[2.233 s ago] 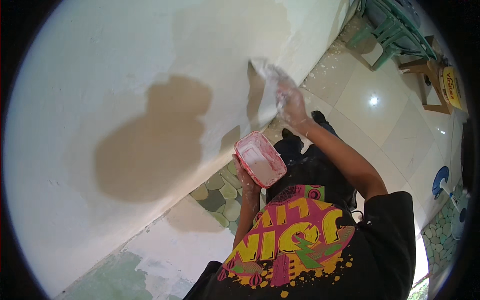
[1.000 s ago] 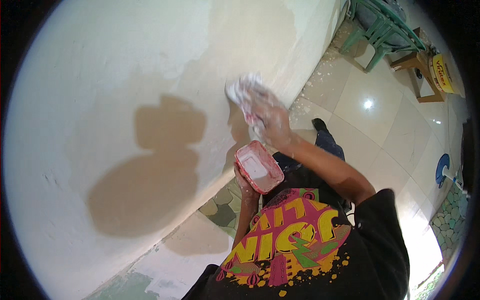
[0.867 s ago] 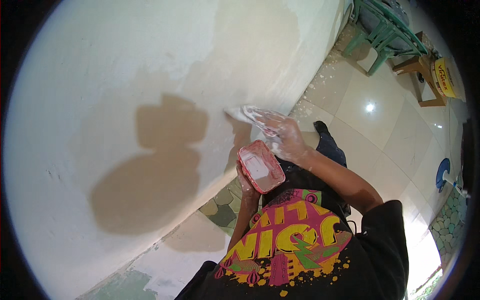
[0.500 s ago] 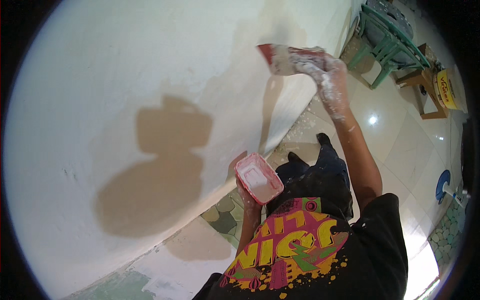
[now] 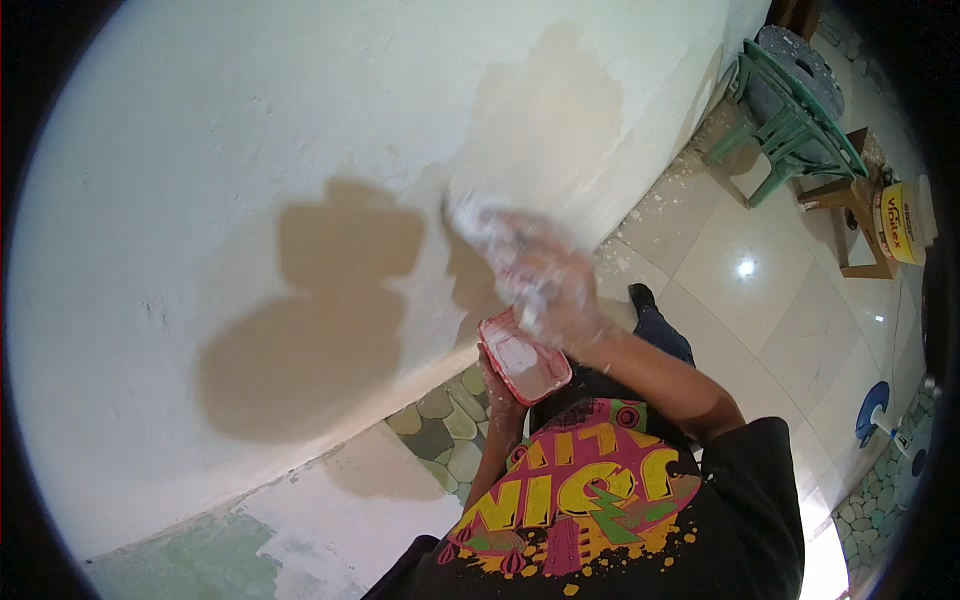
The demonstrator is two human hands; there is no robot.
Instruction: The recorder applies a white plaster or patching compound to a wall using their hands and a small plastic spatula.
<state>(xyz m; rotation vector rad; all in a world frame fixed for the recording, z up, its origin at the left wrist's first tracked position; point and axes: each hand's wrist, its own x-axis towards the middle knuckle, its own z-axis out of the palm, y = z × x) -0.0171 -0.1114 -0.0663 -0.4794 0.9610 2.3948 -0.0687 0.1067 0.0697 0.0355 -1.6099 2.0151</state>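
My left hand (image 5: 503, 385) is closed on the side of a small red rectangular tub (image 5: 567, 386), close to the front of my shirt. White putty (image 5: 514, 353) lies inside it. My right hand (image 5: 560, 295), smeared with white, is closed around a putty knife (image 5: 478, 222) just above and beyond the tub. Motion blurs the knife, and its blade points up and left toward the white wall (image 5: 190, 130). Whether the blade touches the wall I cannot tell. My right hand covers the tub's upper corner.
Green plastic chairs (image 5: 785, 125) stand at the far right, near a wooden stool (image 5: 865, 215) and a yellow-and-white bucket (image 5: 903, 222). A blue round-headed mop (image 5: 872, 412) lies at the right. White crumbs dot the tiled floor (image 5: 720, 300) along the wall's foot.
My right hand has swung the putty knife down and left, from high by the wall to just above the tub. My left hand and the tub have barely moved.
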